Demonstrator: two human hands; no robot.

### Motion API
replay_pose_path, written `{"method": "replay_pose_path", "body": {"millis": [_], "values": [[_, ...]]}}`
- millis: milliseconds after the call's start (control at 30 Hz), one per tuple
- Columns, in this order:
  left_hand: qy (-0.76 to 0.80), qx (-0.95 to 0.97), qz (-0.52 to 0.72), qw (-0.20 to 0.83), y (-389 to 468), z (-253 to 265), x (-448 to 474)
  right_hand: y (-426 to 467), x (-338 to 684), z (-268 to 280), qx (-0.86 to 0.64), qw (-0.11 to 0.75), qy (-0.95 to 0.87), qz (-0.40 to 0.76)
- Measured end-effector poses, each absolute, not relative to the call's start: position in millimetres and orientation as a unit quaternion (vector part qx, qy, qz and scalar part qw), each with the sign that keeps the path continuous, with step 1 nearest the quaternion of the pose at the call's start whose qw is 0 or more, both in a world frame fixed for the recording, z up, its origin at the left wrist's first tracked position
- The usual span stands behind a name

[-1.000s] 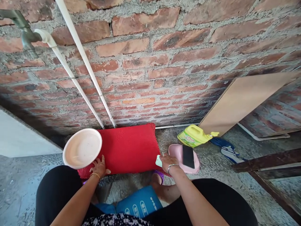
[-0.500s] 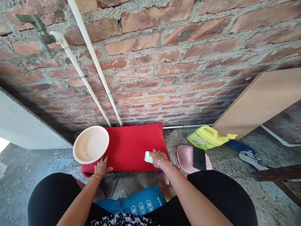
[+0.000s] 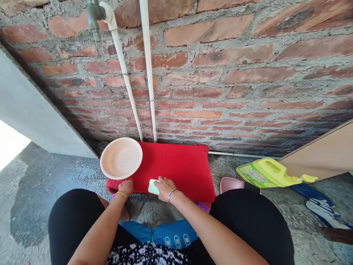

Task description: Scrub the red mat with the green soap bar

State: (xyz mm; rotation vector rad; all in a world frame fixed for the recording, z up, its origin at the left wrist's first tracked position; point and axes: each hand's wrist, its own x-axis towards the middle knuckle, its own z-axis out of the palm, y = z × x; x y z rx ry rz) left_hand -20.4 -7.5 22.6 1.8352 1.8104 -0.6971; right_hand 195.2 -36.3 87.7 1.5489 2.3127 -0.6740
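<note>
A folded red mat (image 3: 176, 162) lies on the ground in front of me, against the wall. My right hand (image 3: 167, 188) is closed around a pale green brush (image 3: 153, 187) resting on the mat's near part; its underside is hidden, so no bristles show. Fingers curled, my left hand (image 3: 127, 187) grips the near left edge of the mat, just below a pale pink basin (image 3: 121, 158). The basin stands on the mat's left end, and no water is discernible in it.
A yellow detergent jug (image 3: 264, 173) lies on its side at right, near a pink tray-like thing (image 3: 231, 184) and blue-white shoes (image 3: 321, 209). White pipes (image 3: 150, 92) and a tap (image 3: 94, 20) are on the brick wall. A grey board (image 3: 41, 106) leans at left; wet concrete (image 3: 35, 206) lies beside it.
My right hand has drawn the brush leftward across the mat, closer to my left hand. The left hand's spread fingers have curled in at the mat's edge. The view has shifted.
</note>
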Motion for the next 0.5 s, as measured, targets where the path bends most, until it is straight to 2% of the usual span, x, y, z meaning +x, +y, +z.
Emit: {"method": "replay_pose_path", "body": {"millis": [233, 500], "values": [[0.641, 0.671, -0.262, 0.264, 2.8, 12.2, -24.5, -31.6, 137.9, 68.7, 0.523, 0.089, 0.814, -0.236], [0.634, 0.669, -0.262, 0.286, 7.1, 7.6, -31.3, -38.0, 187.3, 58.6, 0.518, 0.177, 0.792, -0.271]]}}
